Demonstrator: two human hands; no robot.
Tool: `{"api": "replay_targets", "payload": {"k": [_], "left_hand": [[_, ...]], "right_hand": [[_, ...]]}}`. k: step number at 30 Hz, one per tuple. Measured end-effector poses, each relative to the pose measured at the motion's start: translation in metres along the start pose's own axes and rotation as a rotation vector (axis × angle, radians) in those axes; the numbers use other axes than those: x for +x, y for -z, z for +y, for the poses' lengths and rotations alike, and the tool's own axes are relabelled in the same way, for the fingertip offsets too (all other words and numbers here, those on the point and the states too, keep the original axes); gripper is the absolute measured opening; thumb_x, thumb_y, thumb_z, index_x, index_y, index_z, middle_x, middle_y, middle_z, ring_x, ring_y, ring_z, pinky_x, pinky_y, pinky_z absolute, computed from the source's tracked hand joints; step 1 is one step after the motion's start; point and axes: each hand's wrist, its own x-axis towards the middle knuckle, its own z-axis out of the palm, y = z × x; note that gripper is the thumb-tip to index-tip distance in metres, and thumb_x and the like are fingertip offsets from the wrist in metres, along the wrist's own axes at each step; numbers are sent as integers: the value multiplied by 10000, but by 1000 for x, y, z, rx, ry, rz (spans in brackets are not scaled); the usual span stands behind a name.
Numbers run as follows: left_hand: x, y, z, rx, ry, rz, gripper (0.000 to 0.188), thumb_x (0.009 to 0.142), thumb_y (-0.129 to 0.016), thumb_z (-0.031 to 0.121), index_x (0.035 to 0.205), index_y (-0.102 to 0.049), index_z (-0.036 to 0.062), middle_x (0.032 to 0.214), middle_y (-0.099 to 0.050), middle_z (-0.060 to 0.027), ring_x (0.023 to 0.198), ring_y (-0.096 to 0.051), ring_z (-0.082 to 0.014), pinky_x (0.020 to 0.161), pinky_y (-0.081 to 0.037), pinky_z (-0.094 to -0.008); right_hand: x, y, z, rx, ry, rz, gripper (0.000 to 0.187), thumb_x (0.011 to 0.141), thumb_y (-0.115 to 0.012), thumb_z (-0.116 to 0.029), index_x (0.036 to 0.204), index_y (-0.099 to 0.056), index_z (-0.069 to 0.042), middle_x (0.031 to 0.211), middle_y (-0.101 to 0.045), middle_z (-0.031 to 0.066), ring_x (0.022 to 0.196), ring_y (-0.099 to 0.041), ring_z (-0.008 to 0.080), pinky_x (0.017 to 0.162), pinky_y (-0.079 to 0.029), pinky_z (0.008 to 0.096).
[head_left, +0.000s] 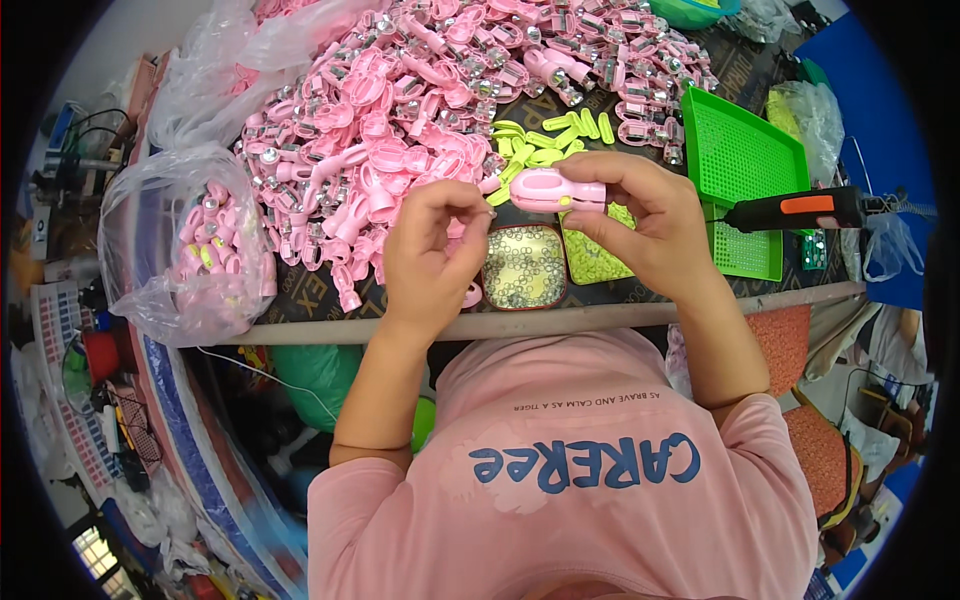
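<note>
Head view showed two bare hands above a dark table, both past its pale front edge. The right hand gripped a pink shell between its thumb below and its fingers above. The shell lay nearly level, its rounded end toward the left hand, with a small lime spot showing on its near side. The left hand was just beside that end, its fingers curled and the tips of thumb and forefinger drawn together; whether they pinched something tiny could not be told.

Just under the shell, a squarish red-rimmed tin held many small rings. Right of it, partly behind the right hand, were small lime bits. Beyond the shell lay loose lime strips. A broad pile of pink parts, many with shiny metal pieces, spread across the table's far and left side. At far left, a clear bag held more pink parts. To the right stood two green baskets, with a black and orange screwdriver near them.
</note>
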Motion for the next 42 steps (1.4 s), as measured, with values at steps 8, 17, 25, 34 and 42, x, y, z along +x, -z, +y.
{"api": "replay_targets", "payload": {"k": [8, 17, 25, 34, 42], "left_hand": [[4, -3, 1, -94, -341, 134, 331, 913, -638, -173, 1185, -525, -23, 1095, -666, -152, 957, -665, -187, 845, -549, -295], [6, 1, 2, -48, -463, 120, 323, 919, -627, -183, 1142, -494, 9, 1046, -682, -189, 972, -682, -227, 855, -569, -338], [4, -3, 3, -128, -440, 166, 328, 916, -627, -184, 1126, -482, 22, 1036, -695, -209, 948, -700, -259, 827, -577, -334], [11, 2, 9, 62, -565, 130, 296, 900, -657, -165, 1076, -511, 23, 982, -707, -199, 897, -714, -288, 789, -579, -362], [16, 2, 12, 42, -606, 173, 307, 882, -689, -161, 1058, -518, 24, 988, -720, -199, 903, -723, -308, 811, -592, -410]], "right_hand": [[0, -6, -8, 57, -25, -39, 368, 806, -849, -30, 1155, -735, -20, 1089, -754, 106, 823, -684, 132, 687, -546, 264], [1, -9, -14, 200, -101, -39, 395, 828, -842, -30, 1204, -724, -9, 1114, -744, 98, 929, -708, 128, 788, -588, 268], [2, 0, -19, 224, -203, -175, 446, 866, -753, 99, 1296, -635, 73, 1273, -667, 152, 1151, -677, 214, 983, -582, 344], [3, -9, -14, 236, -38, -20, 392, 827, -841, -32, 1203, -733, -11, 1103, -751, 118, 905, -720, 148, 748, -602, 271], [9, -7, -23, -24, 165, 14, 378, 799, -848, -46, 1159, -736, -30, 1085, -749, 126, 823, -723, 188, 680, -566, 287]]}}
